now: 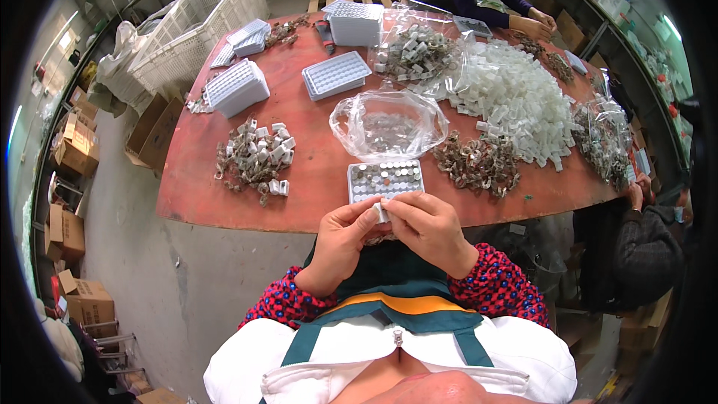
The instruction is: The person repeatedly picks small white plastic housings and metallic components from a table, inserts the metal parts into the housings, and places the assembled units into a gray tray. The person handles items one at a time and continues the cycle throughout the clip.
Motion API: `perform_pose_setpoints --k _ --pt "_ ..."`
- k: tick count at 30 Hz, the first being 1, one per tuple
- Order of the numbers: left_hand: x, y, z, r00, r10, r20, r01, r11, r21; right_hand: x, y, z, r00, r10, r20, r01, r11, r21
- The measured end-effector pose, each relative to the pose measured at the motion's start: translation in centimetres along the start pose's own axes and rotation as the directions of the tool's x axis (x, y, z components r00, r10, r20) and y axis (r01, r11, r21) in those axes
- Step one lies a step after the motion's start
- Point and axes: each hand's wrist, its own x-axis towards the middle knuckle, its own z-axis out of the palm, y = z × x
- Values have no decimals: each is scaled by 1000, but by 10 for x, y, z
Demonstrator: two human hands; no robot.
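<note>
Both hands, left (340,243) and right (428,228), pinched one small white clip (381,212). The tray (385,180) seemed only partly filled; big piles (512,97) remained on the table (314,172).

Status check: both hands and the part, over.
Left hand and right hand pinch one small white plastic piece. Grey compartment tray just beyond. Nothing between.
</note>
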Motion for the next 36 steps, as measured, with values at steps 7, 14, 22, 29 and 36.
perform_pose_setpoints --k 7,14,22,29,36 --pt "8 6 -4 996 80 -40 -78 996 52 7 23 -16 996 84 35 -85 996 33" --pt "52 92 -73 708 699 -105 -177 319 931 60 176 -114 772 608 -189 -550 489 -677" --pt "66 108 -61 543 815 201 -194 -112 975 55 246 -109 861 474 -184 -401 410 -820" --pt "40 25 19 994 -89 62 53 895 444 54 137 -126 904 395 -165 -399 917 9" --pt "33 -26 44 963 -201 182 196 980 42 -24 23 -58 999 -37 14 38 992 -118"
